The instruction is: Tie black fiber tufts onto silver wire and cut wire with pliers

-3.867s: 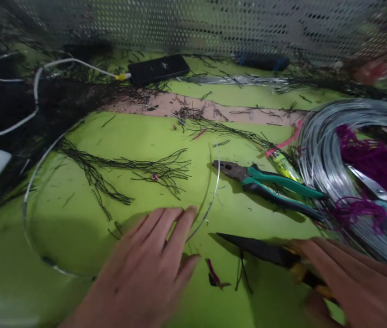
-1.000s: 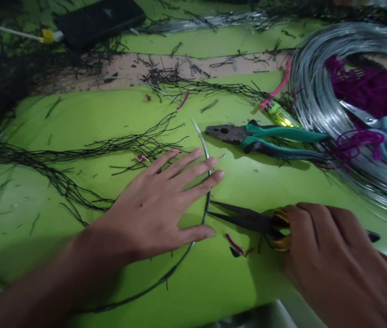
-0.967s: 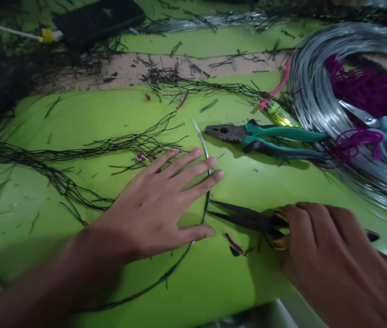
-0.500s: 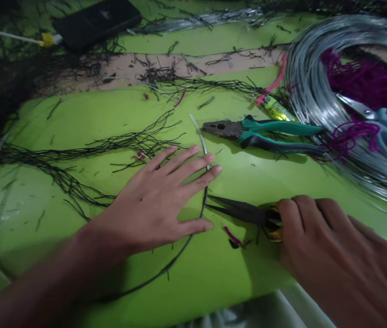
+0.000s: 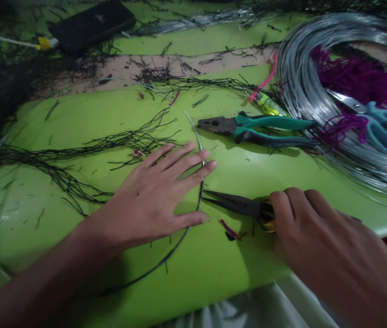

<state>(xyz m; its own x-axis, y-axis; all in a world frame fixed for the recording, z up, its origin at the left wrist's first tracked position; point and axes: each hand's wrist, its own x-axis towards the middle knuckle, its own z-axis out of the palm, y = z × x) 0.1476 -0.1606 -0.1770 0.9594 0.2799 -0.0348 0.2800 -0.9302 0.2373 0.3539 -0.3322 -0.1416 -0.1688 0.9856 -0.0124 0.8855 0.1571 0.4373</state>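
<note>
My left hand point(image 5: 155, 196) lies flat with fingers spread, palm down, over a curved metal wire point(image 5: 179, 243). The wire bends round in a large loop, dark along its lower part and bare silver at its upper end. Wrapped round the handles of needle-nose pliers point(image 5: 237, 203) is my right hand point(image 5: 319, 228). The jaws are slightly parted and their tips meet or nearly meet the wire, between my left thumb and forefinger. Black netting point(image 5: 73, 152) spreads out to the left, partly under my left hand and forearm.
Green-handled combination pliers point(image 5: 265, 130) lie beyond my hands. At right sit a big coil of silver wire point(image 5: 292, 77), purple yarn point(image 5: 357, 79) and blue scissors point(image 5: 386, 127). A black device point(image 5: 92, 25) with a cable lies at back left. Black thread scraps litter the green surface point(image 5: 207, 273).
The whole scene has shifted slightly left in view. Both hands, the wire and the needle-nose pliers keep nearly the same places relative to each other.
</note>
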